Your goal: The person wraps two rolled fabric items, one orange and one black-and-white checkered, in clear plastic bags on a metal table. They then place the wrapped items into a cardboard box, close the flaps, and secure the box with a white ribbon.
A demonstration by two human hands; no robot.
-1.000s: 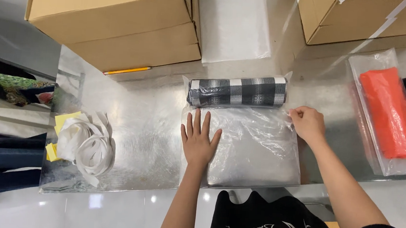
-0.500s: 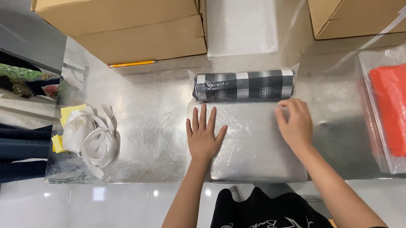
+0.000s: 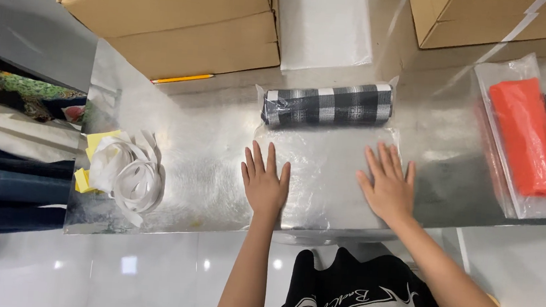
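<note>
A rolled black-and-white checked cloth (image 3: 327,104) lies at the far end of a clear plastic bag (image 3: 323,177), which is spread flat on the shiny metal table (image 3: 207,161). My left hand (image 3: 264,182) rests flat, fingers spread, on the bag's near left part. My right hand (image 3: 387,185) lies flat with fingers apart on the bag's right side. Neither hand grips anything.
Two stacked cardboard boxes (image 3: 173,19) stand at the back left with a yellow pencil (image 3: 181,79) before them. Another box (image 3: 491,21) is at the back right. A bagged orange cloth (image 3: 527,138) lies right. White tape strips and yellow paper (image 3: 122,167) sit left.
My right hand slid from the bag's far right corner, beside the roll, down to the bag's right side and flattened. My left hand stayed pressed on the bag.
</note>
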